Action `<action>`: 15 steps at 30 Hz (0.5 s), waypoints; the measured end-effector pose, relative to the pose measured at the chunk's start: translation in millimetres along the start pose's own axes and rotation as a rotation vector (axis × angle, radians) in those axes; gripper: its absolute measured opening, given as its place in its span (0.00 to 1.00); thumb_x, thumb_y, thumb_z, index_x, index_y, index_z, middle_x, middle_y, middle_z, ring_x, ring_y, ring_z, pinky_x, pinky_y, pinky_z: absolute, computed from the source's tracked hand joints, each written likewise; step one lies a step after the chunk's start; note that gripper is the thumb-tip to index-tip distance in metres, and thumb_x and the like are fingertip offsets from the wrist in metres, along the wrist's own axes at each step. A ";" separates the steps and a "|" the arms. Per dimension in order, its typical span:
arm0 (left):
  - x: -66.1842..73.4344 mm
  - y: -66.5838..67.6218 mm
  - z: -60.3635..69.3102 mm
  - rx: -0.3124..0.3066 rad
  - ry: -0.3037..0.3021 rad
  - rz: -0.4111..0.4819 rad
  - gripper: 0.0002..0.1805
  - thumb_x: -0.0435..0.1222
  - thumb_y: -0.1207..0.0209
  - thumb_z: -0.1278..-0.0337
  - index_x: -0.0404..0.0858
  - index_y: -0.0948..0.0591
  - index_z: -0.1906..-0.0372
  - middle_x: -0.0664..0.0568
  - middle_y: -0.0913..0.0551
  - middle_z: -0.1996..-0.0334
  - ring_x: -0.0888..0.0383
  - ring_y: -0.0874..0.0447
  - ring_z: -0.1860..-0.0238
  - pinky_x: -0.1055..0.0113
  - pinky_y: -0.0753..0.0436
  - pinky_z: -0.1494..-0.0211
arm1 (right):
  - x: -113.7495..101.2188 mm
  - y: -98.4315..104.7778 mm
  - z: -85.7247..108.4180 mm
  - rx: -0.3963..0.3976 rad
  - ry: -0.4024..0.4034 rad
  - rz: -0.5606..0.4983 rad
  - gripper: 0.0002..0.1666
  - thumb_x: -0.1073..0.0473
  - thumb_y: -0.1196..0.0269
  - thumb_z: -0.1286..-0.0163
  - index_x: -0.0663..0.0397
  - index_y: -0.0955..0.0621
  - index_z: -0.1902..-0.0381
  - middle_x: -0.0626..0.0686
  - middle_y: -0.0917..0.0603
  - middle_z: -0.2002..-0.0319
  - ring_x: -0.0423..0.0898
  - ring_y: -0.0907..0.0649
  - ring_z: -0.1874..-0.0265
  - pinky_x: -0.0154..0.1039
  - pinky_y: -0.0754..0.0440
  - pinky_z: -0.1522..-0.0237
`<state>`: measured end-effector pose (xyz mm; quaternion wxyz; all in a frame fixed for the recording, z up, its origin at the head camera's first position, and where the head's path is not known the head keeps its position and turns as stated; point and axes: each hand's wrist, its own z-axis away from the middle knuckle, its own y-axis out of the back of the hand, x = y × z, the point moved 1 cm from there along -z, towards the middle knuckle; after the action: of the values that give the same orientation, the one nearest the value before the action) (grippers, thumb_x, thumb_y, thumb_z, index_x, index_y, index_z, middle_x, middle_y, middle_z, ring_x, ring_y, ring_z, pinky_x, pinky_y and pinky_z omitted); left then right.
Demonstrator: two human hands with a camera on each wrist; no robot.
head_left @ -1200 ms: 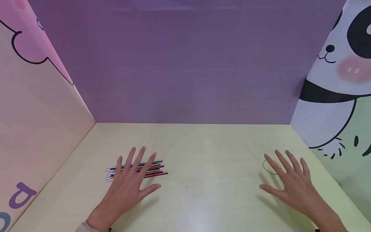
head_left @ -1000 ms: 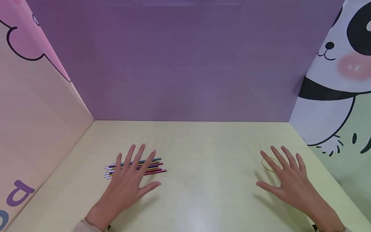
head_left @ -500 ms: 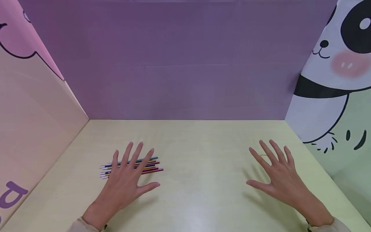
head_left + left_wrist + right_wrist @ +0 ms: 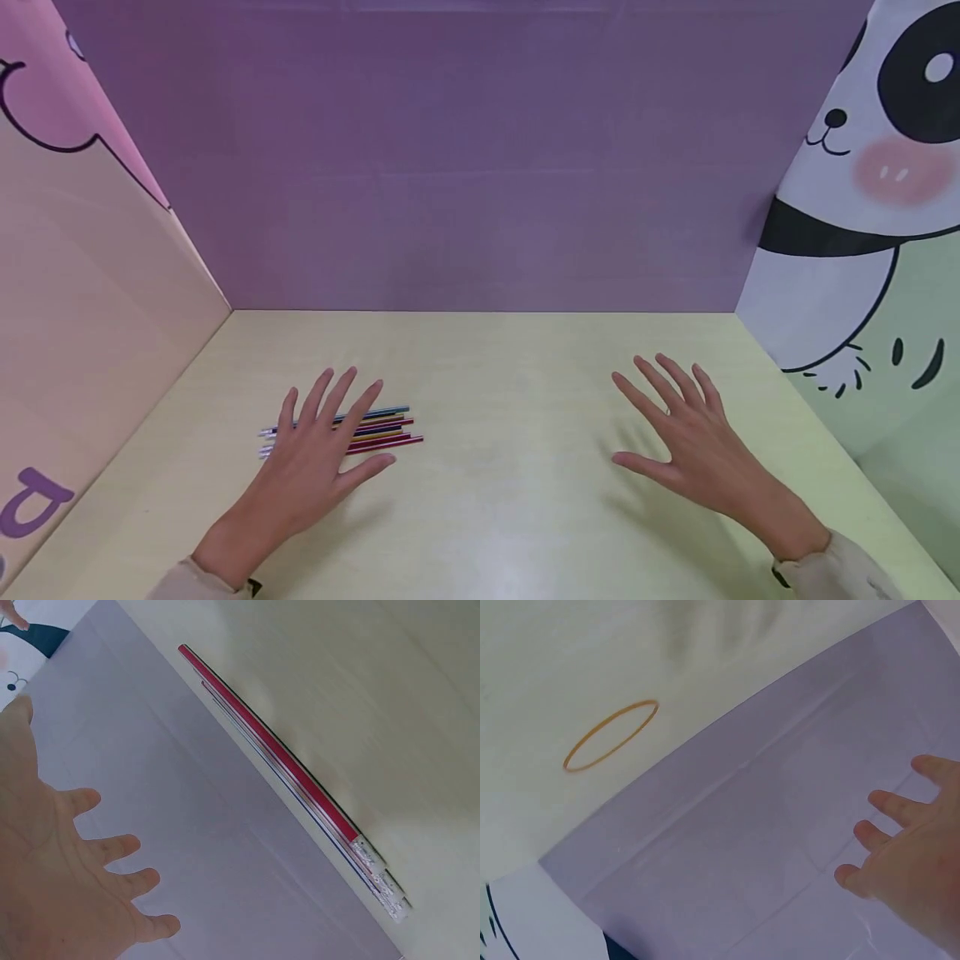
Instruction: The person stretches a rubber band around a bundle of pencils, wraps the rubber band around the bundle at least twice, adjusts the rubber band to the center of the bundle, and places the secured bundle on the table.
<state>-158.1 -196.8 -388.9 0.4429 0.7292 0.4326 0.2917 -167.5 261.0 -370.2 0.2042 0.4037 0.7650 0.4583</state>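
Several pencils [image 4: 386, 432] lie in a loose bundle on the left of the table; red, blue and dark barrels show, with whitish ends to the left. My left hand [image 4: 307, 471] hovers over them with fingers spread, holding nothing, and covers part of the bundle in the head view. The left wrist view shows the pencils [image 4: 277, 757] apart from the hand. My right hand [image 4: 701, 454] is held above the table's right side, fingers spread, with nothing in it. A thin orange-yellow rubber band [image 4: 609, 721] lies flat on the table; the right hand hides most of it in the head view.
The pale table [image 4: 510, 517] meets a purple back wall [image 4: 480, 167]. A pink-beige panel [image 4: 112, 292] stands on the left, and a panel with a panda drawing [image 4: 832, 292] stands on the right.
My right hand has moved left across the rubber band, which is now almost hidden in the head view. My left hand has shifted slightly left. The pencils lie as before.
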 end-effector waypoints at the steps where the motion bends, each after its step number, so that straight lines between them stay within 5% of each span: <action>1: -0.3 0.7 0.3 0.001 -0.001 0.006 0.45 0.65 0.46 0.39 0.52 0.43 0.22 0.42 0.46 0.23 0.38 0.53 0.24 0.31 0.50 0.32 | -1.8 -0.6 -1.6 -0.007 -0.001 -0.019 0.49 0.29 0.39 0.37 0.43 0.36 0.24 0.56 0.40 0.24 0.61 0.45 0.25 0.64 0.56 0.29; 15: -2.7 7.3 6.7 -0.011 0.021 0.116 0.41 0.60 0.43 0.36 0.51 0.40 0.23 0.43 0.45 0.24 0.40 0.52 0.24 0.32 0.51 0.31 | -24.2 -13.8 -27.0 -0.082 -0.044 -0.256 0.46 0.39 0.34 0.34 0.41 0.38 0.24 0.50 0.35 0.27 0.56 0.40 0.27 0.61 0.49 0.30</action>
<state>-151.2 -203.5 -385.4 0.4248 0.7473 0.3927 0.3269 -177.6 223.6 -370.2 0.2942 0.3041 0.7862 0.4504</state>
